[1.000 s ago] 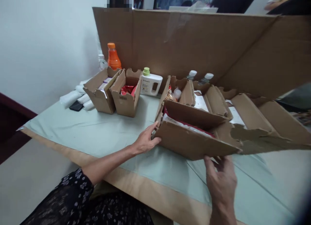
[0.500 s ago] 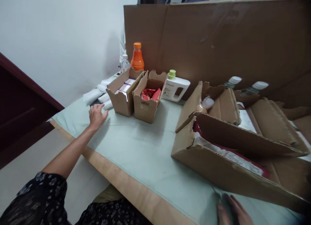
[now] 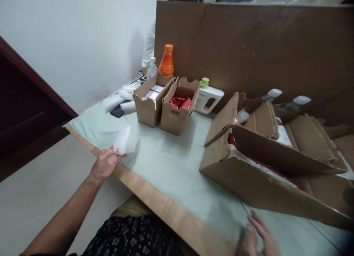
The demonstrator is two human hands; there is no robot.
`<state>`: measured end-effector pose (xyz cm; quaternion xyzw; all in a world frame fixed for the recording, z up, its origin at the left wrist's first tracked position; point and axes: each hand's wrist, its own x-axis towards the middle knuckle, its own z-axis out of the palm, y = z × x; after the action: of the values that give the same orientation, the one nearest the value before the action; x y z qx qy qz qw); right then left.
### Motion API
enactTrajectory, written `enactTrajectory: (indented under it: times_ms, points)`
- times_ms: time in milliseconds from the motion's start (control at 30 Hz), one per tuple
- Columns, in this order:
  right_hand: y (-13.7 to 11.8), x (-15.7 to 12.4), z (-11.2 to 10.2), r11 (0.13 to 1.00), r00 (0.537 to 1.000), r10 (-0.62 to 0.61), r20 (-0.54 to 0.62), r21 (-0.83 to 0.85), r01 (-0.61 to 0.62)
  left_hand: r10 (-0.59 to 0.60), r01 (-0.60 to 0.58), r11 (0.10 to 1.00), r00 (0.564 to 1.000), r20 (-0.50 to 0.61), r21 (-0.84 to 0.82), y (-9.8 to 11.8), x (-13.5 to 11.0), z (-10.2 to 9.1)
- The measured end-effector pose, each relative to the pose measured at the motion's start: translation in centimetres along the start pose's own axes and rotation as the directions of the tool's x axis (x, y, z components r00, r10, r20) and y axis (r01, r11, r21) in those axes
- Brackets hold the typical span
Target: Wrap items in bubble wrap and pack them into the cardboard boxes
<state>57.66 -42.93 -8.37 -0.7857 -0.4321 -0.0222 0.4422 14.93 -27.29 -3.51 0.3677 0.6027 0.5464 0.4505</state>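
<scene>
My left hand (image 3: 106,161) is closed on one end of a small roll of bubble wrap (image 3: 126,140), clear and whitish, held above the front edge of the table. My right hand (image 3: 258,237) is at the bottom edge of the view, partly cut off. Its visible fingers are stretched out and apart, with nothing seen in them, and it is close to the front of a large cardboard box (image 3: 249,186). More white bubble wrap rolls (image 3: 112,102) lie at the table's far left, beside a black phone (image 3: 117,111).
Two small cardboard boxes, one with white-purple packs (image 3: 151,95), one with red packets (image 3: 180,102), stand mid-table. Behind are an orange bottle (image 3: 166,61), a clear bottle (image 3: 152,69) and a white jug (image 3: 209,98). A cardboard panel (image 3: 249,46) walls the back; a person's sleeve (image 3: 149,44) shows beside it.
My left hand has taken hold of a bubble wrap roll from the pile and brought it towards me. The phone shows more fully. My right hand stays low at the right. The view has shifted slightly.
</scene>
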Motion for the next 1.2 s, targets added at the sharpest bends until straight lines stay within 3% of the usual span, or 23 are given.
enactTrajectory:
  times_ms: [67, 100, 167, 233, 267, 333, 400, 500, 633, 700, 833, 900, 1000, 1067, 1167, 1200]
  points:
    - [-3.5, -1.7, 1.0, 0.981, 0.984, 0.004, 0.177, 0.19, -0.038, -0.132, 0.194, 0.949, 0.961, 0.242, -0.251, -0.9, -3.5, 1.9]
    - [-5.2, -2.5, 1.6, 0.949, 0.946, 0.018, 0.322, 0.292, -0.117, -0.175, 0.31, 0.891, 0.909, 0.379, -0.332, -1.3, -5.0, 3.2]
    - [-8.1, -3.6, 3.2, 0.812, 0.803, 0.019, 0.595, 0.459, -0.36, -0.212, 0.486, 0.802, 0.776, 0.594, -0.348, -2.1, -7.6, 6.2]
    - [-10.0, -4.0, 4.5, 0.607, 0.706, 0.006, 0.709, 0.558, -0.566, -0.228, 0.573, 0.773, 0.651, 0.724, -0.271, -2.7, -9.8, 8.8]
    - [-10.5, -3.9, 4.8, 0.514, 0.68, 0.014, 0.733, 0.578, -0.634, -0.235, 0.594, 0.769, 0.607, 0.759, -0.236, -2.9, -10.7, 9.8]
    - [-10.7, -3.5, 4.9, 0.397, 0.66, 0.08, 0.747, 0.583, -0.708, -0.238, 0.602, 0.771, 0.574, 0.783, -0.207, -3.2, -11.7, 10.8]
    - [-10.0, -3.2, 4.1, 0.388, 0.683, 0.186, 0.706, 0.586, -0.711, -0.231, 0.588, 0.774, 0.605, 0.762, -0.233, -3.4, -11.7, 10.9]
    - [-8.1, -3.1, 2.3, 0.466, 0.75, 0.305, 0.587, 0.594, -0.655, -0.247, 0.577, 0.761, 0.681, 0.689, -0.296, -3.2, -10.3, 10.1]
    - [-6.4, -3.2, 1.1, 0.544, 0.806, 0.374, 0.459, 0.595, -0.591, -0.27, 0.595, 0.73, 0.702, 0.659, -0.335, -2.3, -8.8, 10.0]
    - [-6.1, -3.1, 1.0, 0.572, 0.827, 0.393, 0.401, 0.598, -0.562, -0.259, 0.609, 0.733, 0.662, 0.703, -0.304, -2.1, -9.0, 10.5]
    - [-5.8, -2.8, 0.6, 0.585, 0.845, 0.409, 0.343, 0.612, -0.532, -0.338, 0.645, 0.759, 0.507, 0.793, -0.088, -2.4, -10.4, 11.8]
    - [-5.2, -2.6, -0.1, 0.602, 0.857, 0.422, 0.295, 0.616, -0.508, -0.371, 0.649, 0.757, 0.524, 0.767, -0.078, -2.6, -10.7, 12.1]
    - [-4.2, -2.2, -1.3, 0.63, 0.873, 0.433, 0.226, 0.616, -0.472, -0.357, 0.6, 0.789, 0.625, 0.694, -0.134, -2.4, -10.0, 12.0]
    - [-3.5, -2.2, -1.8, 0.645, 0.879, 0.435, 0.195, 0.614, -0.455, -0.281, 0.489, 0.857, 0.708, 0.648, -0.162, -2.0, -9.1, 11.7]
    - [-2.6, -2.1, -2.1, 0.656, 0.883, 0.442, 0.16, 0.613, -0.44, 0.008, 0.08, 0.982, 0.885, 0.465, -0.169, -1.1, -7.9, 11.1]
    - [-2.3, -2.1, -2.1, 0.657, 0.883, 0.444, 0.153, 0.614, -0.436, 0.143, -0.106, 0.988, 0.907, 0.396, -0.114, -0.9, -7.8, 11.0]
